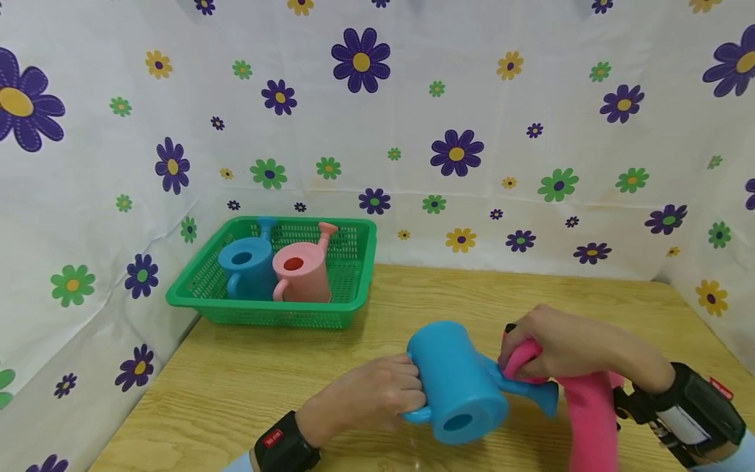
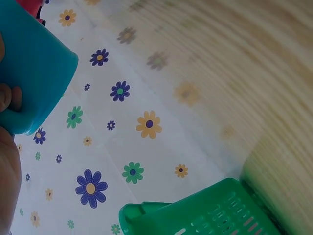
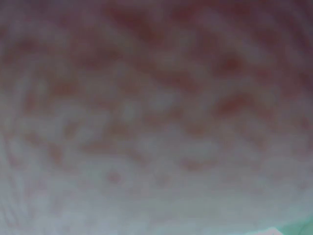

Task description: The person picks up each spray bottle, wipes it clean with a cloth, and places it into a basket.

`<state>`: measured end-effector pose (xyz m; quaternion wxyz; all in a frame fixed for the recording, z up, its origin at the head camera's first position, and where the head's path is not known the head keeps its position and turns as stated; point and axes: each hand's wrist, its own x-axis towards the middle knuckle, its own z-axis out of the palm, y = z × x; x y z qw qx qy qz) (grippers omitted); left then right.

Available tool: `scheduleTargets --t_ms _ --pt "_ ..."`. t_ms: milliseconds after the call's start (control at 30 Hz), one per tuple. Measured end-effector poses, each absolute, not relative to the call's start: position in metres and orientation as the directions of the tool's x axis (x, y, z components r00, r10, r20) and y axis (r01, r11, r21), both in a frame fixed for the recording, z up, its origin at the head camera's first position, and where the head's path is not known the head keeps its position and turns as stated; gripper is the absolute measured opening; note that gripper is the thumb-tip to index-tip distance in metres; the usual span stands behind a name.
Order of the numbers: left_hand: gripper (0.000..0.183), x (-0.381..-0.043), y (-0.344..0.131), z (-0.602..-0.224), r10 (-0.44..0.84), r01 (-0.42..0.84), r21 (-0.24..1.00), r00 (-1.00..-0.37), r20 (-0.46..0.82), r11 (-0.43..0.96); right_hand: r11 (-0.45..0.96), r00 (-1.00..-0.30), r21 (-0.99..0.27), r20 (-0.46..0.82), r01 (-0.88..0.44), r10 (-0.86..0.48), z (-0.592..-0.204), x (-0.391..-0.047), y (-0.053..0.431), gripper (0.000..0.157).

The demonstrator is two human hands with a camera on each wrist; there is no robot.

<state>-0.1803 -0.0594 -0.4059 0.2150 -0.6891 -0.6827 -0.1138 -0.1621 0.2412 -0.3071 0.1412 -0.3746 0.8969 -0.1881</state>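
My left hand (image 1: 377,395) grips the handle of a blue toy watering can (image 1: 451,373), which is tilted with its top opening toward me and its spout pointing right. In the left wrist view, the can's blue body (image 2: 36,58) fills the upper left, with fingertips (image 2: 11,97) around the handle. My right hand (image 1: 560,344) holds a bunched pink cloth (image 1: 592,419) against the spout; part of the cloth hangs down toward the front. A close, blurred surface fills the right wrist view, so the hand's work cannot be made out there.
A green plastic basket (image 1: 354,308) stands at the back left of the wooden table (image 1: 283,367). Inside are another blue watering can (image 1: 248,262) and a pink one (image 1: 303,275), side by side. Flower-patterned sheeting (image 1: 401,118) covers the back and sides.
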Motion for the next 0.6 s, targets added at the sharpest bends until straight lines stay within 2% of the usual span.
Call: scheduleTargets --t_ms 133,300,533,600 --pt "0.032 -0.182 -0.062 -0.406 0.894 0.99 -0.136 0.039 0.447 0.025 0.64 -0.675 -0.439 -0.097 -0.631 -0.732 -0.308 -0.161 0.246 0.019" --pt "0.03 -0.183 -0.063 -0.406 0.904 0.996 -0.081 -0.008 0.427 0.047 0.658 -0.681 -0.419 -0.118 -0.625 -0.722 -0.31 -0.159 0.247 0.017" --pt "0.031 -0.188 -0.063 -0.407 0.891 0.992 -0.122 0.018 0.453 0.041 0.679 -0.696 -0.342 -0.092 -0.65 -0.712 -0.308 -0.153 0.247 0.017" --pt "0.03 -0.19 -0.063 -0.407 0.892 0.992 -0.113 0.009 0.451 0.047 0.69 -0.704 -0.324 -0.091 -0.648 -0.704 -0.306 -0.151 0.248 0.018"
